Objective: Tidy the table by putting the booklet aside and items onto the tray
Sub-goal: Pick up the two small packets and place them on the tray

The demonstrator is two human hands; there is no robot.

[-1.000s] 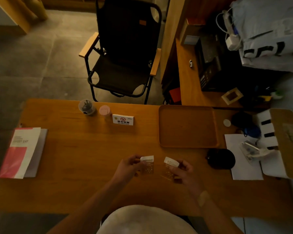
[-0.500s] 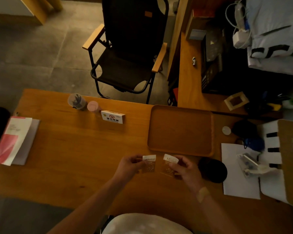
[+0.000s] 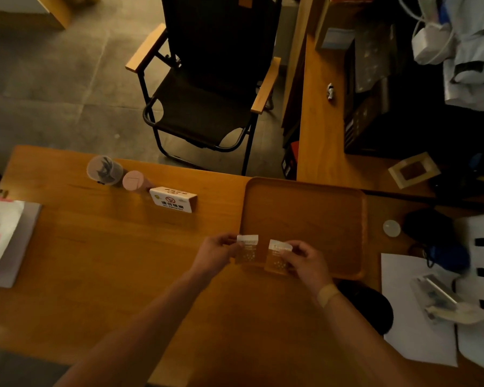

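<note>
Each hand, left hand (image 3: 214,254) and right hand (image 3: 305,261), pinched a small clear packet (image 3: 246,251) (image 3: 277,259) at the tray's (image 3: 358,233) near-left corner.

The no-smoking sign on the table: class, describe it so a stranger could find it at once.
Start at the wooden table, then look along its far edge, left of the tray. Beside a clear cup and a pink cylinder stands the no-smoking sign, the only white block bearing a red prohibition symbol.

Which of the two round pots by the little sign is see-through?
The left one, farthest from the sign. It is clear, with dark bits showing inside. The pot beside the sign is solid pink.
</note>
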